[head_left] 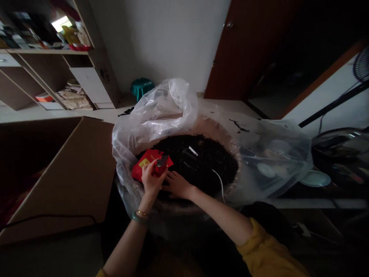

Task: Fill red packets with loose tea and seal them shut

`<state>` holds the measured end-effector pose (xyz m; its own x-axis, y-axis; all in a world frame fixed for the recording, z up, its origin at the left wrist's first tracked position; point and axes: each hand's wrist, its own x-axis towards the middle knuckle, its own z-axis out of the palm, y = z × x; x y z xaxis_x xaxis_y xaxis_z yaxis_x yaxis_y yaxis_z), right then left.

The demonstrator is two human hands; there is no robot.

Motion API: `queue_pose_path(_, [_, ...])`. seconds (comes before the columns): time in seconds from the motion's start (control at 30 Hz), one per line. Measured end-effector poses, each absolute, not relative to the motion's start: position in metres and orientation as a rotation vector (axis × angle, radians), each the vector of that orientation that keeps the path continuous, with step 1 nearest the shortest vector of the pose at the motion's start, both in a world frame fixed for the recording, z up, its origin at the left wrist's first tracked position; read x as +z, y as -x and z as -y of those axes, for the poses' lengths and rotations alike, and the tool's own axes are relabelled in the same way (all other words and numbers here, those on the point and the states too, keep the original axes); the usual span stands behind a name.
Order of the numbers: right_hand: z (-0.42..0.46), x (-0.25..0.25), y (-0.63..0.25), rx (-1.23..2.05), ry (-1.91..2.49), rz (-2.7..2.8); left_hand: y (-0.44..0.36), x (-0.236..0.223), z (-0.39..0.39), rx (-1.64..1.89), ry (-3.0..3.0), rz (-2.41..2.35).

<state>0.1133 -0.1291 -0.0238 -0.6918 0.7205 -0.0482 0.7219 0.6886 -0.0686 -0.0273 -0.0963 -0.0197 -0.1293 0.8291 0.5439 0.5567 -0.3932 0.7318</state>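
My left hand (151, 179) is closed around a small red packet (148, 163) with a yellow label, held above the near left rim of a big clear plastic bag (161, 111). A small dark scoop-like piece (162, 161) sits at the packet's mouth. The bag holds a heap of dark loose leaves (201, 157). My right hand (176, 184) lies just right of the left one, fingers spread on the near edge of the heap. A white cord (220, 182) runs over the leaves beside the right forearm.
An open cardboard box (72, 169) stands to the left. Wooden shelves (52, 65) with packets fill the back left; a green stool (142, 87) and a brown door (245, 50) are behind. Dark metal ware (341, 150) and a pale plate (315, 179) sit at the right.
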Motion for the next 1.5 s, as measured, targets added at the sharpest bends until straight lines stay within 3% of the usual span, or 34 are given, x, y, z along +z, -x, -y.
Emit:
queue_pose_path(0.13, [0.136, -0.022, -0.133, -0.097, -1.217, -2.883, 0.028, -0.021, 0.095, 1.542, -1.874, -1.572])
queue_pose_path(0.37, [0.141, -0.013, -0.147, -0.111, -1.735, -2.686, 0.028, -0.021, 0.096, 1.509, -1.909, -1.513])
queue_pose_path(0.5, [0.14, -0.01, -0.159, -0.366, -2.064, -2.694, 0.026, -0.019, 0.096, 1.433, -1.958, -1.48])
queue_pose_path(0.7, [0.124, 0.033, -0.192, -1.04, -2.536, -2.888, 0.016, -0.018, 0.096, 1.308, -2.06, -1.413])
queue_pose_path(0.87, [0.11, 0.083, -0.188, -1.186, -2.347, -2.946, 0.006, -0.023, 0.094, 1.275, -2.042, -1.39])
queue_pose_path(1.1, [0.098, 0.101, -0.168, -0.997, -1.848, -2.823, 0.001, -0.033, 0.09, 1.316, -2.051, -1.355])
queue_pose_path(1.27, [0.097, 0.095, -0.161, -0.798, -1.976, -2.856, 0.003, -0.036, 0.089, 1.325, -2.043, -1.371])
queue_pose_path(1.5, [0.101, 0.094, -0.156, -0.764, -2.154, -2.713, 0.003, -0.032, 0.091, 1.305, -2.038, -1.371])
